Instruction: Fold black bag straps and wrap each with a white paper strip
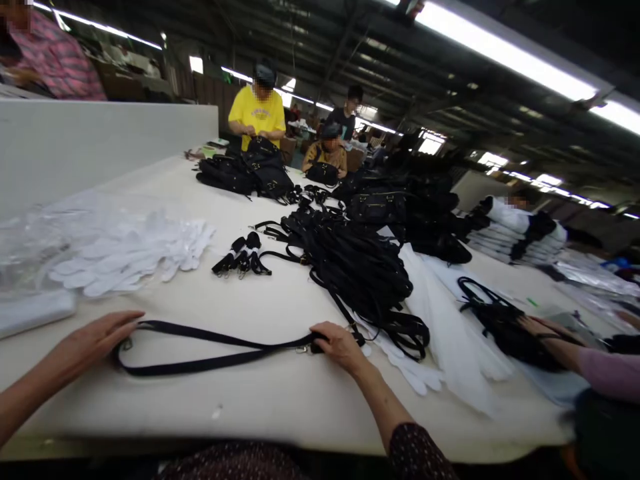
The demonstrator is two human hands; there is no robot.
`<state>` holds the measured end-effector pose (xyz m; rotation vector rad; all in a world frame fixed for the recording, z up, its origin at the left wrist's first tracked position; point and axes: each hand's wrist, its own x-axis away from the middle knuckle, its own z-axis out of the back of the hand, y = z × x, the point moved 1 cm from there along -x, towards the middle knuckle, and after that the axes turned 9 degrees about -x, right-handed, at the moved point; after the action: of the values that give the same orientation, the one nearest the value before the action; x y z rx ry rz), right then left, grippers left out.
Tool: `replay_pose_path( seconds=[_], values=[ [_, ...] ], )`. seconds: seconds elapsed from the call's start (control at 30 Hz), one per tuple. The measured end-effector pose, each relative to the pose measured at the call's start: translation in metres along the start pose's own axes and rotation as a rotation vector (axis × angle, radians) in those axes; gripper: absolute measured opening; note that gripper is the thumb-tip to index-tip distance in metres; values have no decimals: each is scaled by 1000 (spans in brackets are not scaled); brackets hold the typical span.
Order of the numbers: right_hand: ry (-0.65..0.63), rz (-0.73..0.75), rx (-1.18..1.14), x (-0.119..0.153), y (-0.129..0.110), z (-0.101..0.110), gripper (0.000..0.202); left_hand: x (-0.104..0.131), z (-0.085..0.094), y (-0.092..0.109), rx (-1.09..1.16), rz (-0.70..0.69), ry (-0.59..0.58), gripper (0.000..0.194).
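A long black strap (200,365) lies stretched in a loop just over the table's front part. My left hand (107,337) is at its left end, fingers nearly straight over the bend, the thumb hidden. At the other end, my right hand (340,343) has its fingers closed around the strap's gathered ends, where a metal clip shows. Beyond my hands lie several rolled-up straps with metal hooks (241,257). A large heap of loose black straps (350,260) spreads just past my right hand.
White cut pieces (135,257) and clear plastic cover the table's left side. White strips (440,320) lie right of the heap. Black bags (260,167) stand farther back, before a person in yellow (257,113). At right, a neighbour's hand (537,327) touches a black bag (505,323).
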<state>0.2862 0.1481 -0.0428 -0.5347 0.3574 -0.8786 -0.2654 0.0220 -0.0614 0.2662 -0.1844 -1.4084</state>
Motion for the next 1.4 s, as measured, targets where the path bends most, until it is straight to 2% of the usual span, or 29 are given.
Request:
replay_pose_path(
  seconds=[0.1, 0.17, 0.33, 0.53, 0.6, 0.7, 0.8, 0.87, 0.97, 1.07, 1.13, 1.2, 1.4],
  values=[
    [8, -14, -5, 1, 1, -2, 28, -8, -6, 13, 52, -13, -154, 56],
    [19, -12, 0, 1, 1, -2, 28, -13, -6, 25, 37, -50, -175, 52],
    [17, 17, 2, 1, 0, -1, 29, -23, -4, 52, 0, -233, -150, 45],
    [-8, 49, 34, -1, -1, 1, 31, -21, -3, 59, -30, -246, -145, 41],
    [-20, 44, 60, 0, -3, 1, 31, -20, -8, 62, -17, -274, -158, 36],
    [-46, 27, 96, 1, -6, 0, 31, -20, -20, 74, 8, -291, -134, 40],
    [-68, 9, 110, 2, -7, -1, 33, -16, -33, 111, 36, -338, -127, 44],
    [-68, -3, 113, 3, -8, -1, 33, -9, -41, 147, 42, -404, -134, 46],
    [-48, -19, 135, 6, -11, 0, 29, 5, -55, 202, 22, -486, -78, 53],
    [-22, -27, 175, 10, -15, 3, 24, 6, -80, 236, 49, -581, -45, 42],
    [-5, -34, 198, 12, -15, 3, 23, -4, -97, 243, 84, -617, -68, 30],
    [8, -42, 207, 13, -14, 1, 22, -16, -109, 241, 117, -643, -115, 26],
    [5, -52, 168, 16, -13, -8, 24, -24, -118, 223, 197, -557, -128, 31]
  ],
)
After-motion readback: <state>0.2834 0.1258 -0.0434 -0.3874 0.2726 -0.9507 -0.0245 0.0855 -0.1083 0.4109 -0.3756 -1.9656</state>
